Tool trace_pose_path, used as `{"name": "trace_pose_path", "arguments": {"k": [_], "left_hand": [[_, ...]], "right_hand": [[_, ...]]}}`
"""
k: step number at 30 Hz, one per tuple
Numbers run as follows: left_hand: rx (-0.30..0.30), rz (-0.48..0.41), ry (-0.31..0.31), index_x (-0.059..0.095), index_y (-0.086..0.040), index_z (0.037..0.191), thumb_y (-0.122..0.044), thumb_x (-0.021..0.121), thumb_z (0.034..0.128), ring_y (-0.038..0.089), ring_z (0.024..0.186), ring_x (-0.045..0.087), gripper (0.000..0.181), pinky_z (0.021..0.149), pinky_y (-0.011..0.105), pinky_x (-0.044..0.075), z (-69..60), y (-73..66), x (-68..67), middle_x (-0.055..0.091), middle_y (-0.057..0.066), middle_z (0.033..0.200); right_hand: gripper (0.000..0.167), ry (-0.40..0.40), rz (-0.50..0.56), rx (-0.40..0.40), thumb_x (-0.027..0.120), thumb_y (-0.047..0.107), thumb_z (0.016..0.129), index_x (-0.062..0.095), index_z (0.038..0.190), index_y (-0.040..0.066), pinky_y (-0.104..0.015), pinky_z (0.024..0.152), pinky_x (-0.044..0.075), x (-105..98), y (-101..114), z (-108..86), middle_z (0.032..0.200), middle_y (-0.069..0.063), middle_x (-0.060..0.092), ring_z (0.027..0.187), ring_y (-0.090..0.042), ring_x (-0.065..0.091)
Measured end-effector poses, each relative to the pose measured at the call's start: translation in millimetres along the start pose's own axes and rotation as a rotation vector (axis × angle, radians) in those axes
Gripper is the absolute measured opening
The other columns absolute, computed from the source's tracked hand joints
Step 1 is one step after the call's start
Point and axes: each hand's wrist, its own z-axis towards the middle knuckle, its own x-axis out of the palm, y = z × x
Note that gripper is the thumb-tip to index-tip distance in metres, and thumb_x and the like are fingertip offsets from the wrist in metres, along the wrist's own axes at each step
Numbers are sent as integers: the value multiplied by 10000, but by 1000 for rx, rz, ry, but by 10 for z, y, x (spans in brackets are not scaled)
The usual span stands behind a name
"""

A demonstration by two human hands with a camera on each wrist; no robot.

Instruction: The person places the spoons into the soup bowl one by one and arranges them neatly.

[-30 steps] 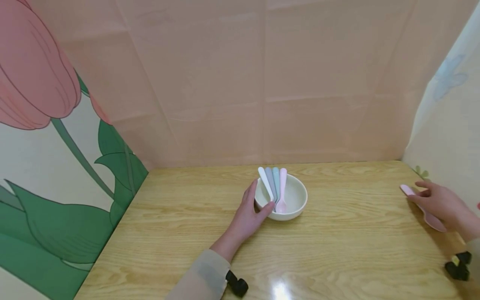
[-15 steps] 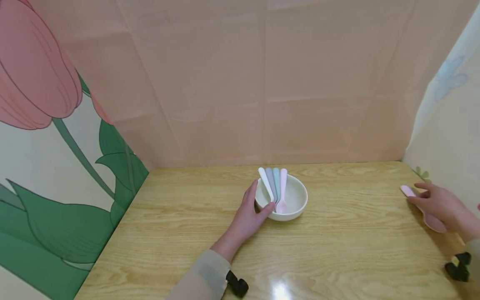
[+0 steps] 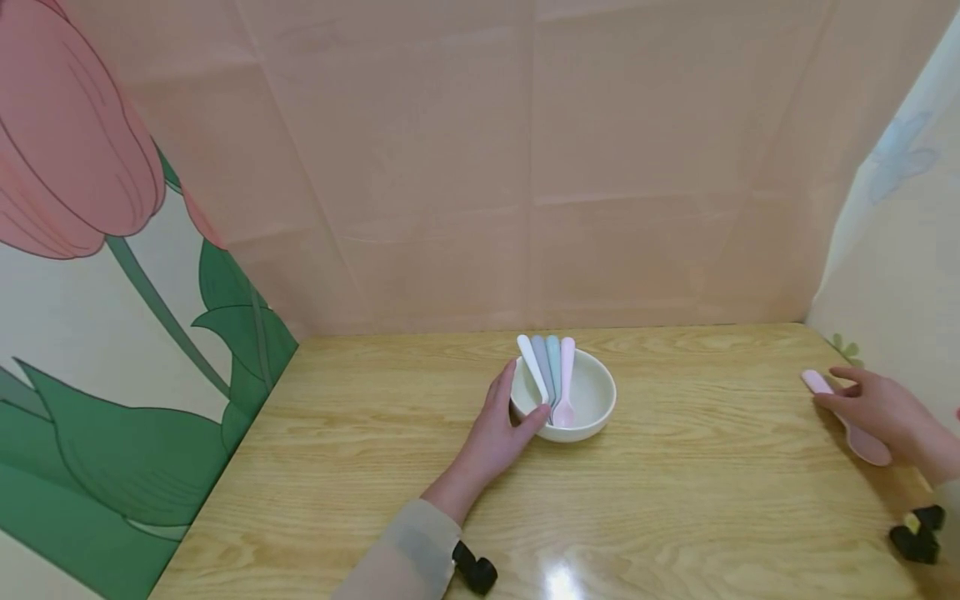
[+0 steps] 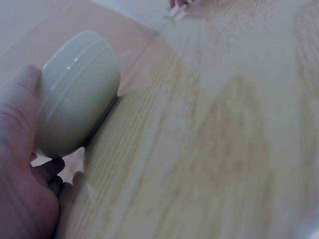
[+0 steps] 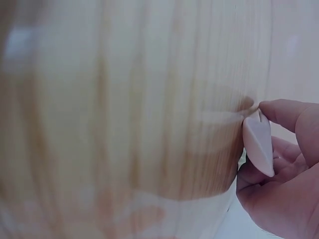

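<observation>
A white bowl [image 3: 596,396] stands on the wooden table, and several spoons lean in it: white [image 3: 531,362], grey [image 3: 540,358], blue-green [image 3: 553,358] and pink [image 3: 566,375]. My left hand [image 3: 501,425] holds the bowl's left side, its thumb at the near rim. The left wrist view shows the bowl's outer wall [image 4: 82,99] against that hand. At the table's far right, my right hand [image 3: 881,406] pinches another pink spoon [image 3: 870,447] by its handle. Close up, the spoon's head [image 5: 258,142] points toward the right wrist camera, partly hiding the fingers.
The wooden table [image 3: 675,500] meets a peach-coloured cloth [image 3: 525,167] at the back. A tulip-patterned panel [image 3: 112,333] borders the left. A pale wall covering [image 3: 900,275] stands close beside the right hand.
</observation>
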Motion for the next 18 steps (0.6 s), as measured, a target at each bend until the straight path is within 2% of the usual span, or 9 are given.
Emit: {"name": "trace_pose_path", "arguments": {"k": [3,8,11,15,18], "left_hand": [[5,1,0,105,-308,1793,-636,655,1055,284,1618,314,977,1291,548,301,-4,-10,-2,188,13,1827],[9,-3,-2,111,-292,1794,-619,652,1065,313,1616,323,965,1287,565,307,-15,-40,-9,195,42,1826],[15,-9,-5,119,-275,1794,-610,651,1068,334,1614,325,960,1284,581,307,-21,-52,-12,202,62,1823],[13,-8,-4,116,-285,1794,-620,652,1063,326,1613,327,966,1284,578,307,-20,-59,-14,200,45,1824],[11,-8,-6,115,-288,1794,-619,651,1065,331,1613,329,964,1282,585,309,-20,-61,-15,200,43,1825]], "right_hand": [[789,0,3,-6,646,297,1126,290,1492,-305,-652,831,572,-4,3,-7,1234,-540,569,1067,-673,626],[811,-2,9,-20,638,311,1131,263,1516,-296,-682,840,549,-11,7,-3,1223,-529,585,1076,-683,616],[802,-16,12,-35,627,315,1136,270,1517,-294,-650,821,549,-22,17,9,1193,-516,604,1058,-675,624],[764,-48,17,-38,621,313,1140,323,1507,-287,-419,701,566,-40,64,32,1127,-469,649,917,-531,706],[739,-65,19,-40,629,304,1138,350,1513,-269,-325,648,529,-49,121,59,1098,-435,677,853,-432,726]]}}
